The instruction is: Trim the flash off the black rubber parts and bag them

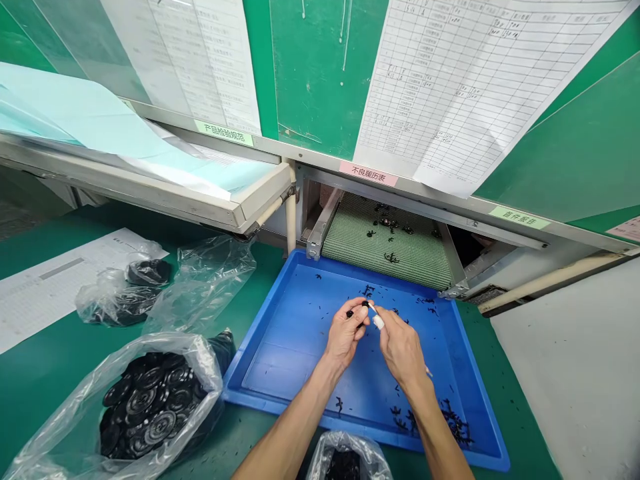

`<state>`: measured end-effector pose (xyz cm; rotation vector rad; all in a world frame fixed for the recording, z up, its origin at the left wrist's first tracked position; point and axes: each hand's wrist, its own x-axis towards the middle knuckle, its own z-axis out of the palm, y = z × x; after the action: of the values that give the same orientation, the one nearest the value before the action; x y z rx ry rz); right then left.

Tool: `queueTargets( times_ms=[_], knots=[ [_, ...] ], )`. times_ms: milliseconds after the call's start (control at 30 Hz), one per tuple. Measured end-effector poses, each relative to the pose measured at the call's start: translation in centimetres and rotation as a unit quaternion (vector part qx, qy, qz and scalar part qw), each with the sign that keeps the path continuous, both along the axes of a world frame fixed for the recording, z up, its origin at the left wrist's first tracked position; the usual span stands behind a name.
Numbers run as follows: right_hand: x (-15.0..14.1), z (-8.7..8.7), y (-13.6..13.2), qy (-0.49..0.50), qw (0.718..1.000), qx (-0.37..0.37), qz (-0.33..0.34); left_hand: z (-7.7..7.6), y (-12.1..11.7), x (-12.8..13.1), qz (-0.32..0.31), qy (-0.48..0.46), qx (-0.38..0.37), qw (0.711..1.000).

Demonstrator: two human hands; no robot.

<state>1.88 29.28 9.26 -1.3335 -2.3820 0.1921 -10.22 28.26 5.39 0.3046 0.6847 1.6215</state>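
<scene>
Over the blue tray (280, 347), my left hand (345, 330) pinches small black moulded parts (365, 305) between thumb and fingers. My right hand (400, 343) is closed around a slim pen-like tool (371, 307), whose thin tip touches or nearly touches the part. Its pale rear end sticks out behind the palm. Something white (378, 322), perhaps a finger cover or tape, is at the right thumb. Black scraps and branched pieces (455, 423) lie in the tray, mostly at its near right corner. The tool's exact kind is hidden by the fingers.
A ribbed green conveyor belt (350, 233) carrying black pieces ends at the tray's far edge. At left are an open plastic bag of round black parts (155, 407) and smaller bags (120, 293). Another bag (345, 460) stands in front. A paper-laden shelf (200, 207) juts out above.
</scene>
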Motion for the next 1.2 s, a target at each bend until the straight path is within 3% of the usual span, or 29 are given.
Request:
queueTargets(
  times_ms=[333, 500, 600, 700, 800, 933, 1033, 1200],
  knots=[
    [-2.0, -0.3, -0.6, -0.087, 0.992, 0.032, -0.085, 0.2, 0.0, 0.2, 0.013, 0.026, 0.014, 0.999],
    [-2.6, 0.0, -1.2, -0.034, 0.995, 0.025, -0.087, 0.2, 0.0, 0.3, 0.037, 0.046, 0.013, 0.998],
    [-2.6, -0.1, -0.6, 0.083, 0.993, -0.057, -0.067, 0.1, 0.0, 0.3, 0.047, 0.064, 0.023, 0.997],
    [-2.2, -0.7, 0.9, 0.197, 0.961, -0.185, -0.058, -0.2, 0.3, 0.3, 0.047, 0.092, 0.018, 0.994],
    [-1.7, -1.4, 2.1, 0.205, 0.948, -0.234, -0.064, -0.8, 0.6, 0.2, 0.034, 0.121, -0.023, 0.992],
    [-0.5, -1.7, 1.9, 0.107, 0.974, -0.165, -0.108, -2.0, 0.8, 0.1, -0.009, 0.230, -0.074, 0.970],
    [0.8, -1.8, 1.0, 0.003, 0.988, -0.088, -0.125, -2.7, 0.6, -0.2, -0.023, 0.296, -0.068, 0.952],
    [2.7, -2.0, 0.0, 0.024, 0.995, -0.075, -0.064, -2.4, -0.5, 0.1, -0.092, 0.333, -0.034, 0.938]
  ],
)
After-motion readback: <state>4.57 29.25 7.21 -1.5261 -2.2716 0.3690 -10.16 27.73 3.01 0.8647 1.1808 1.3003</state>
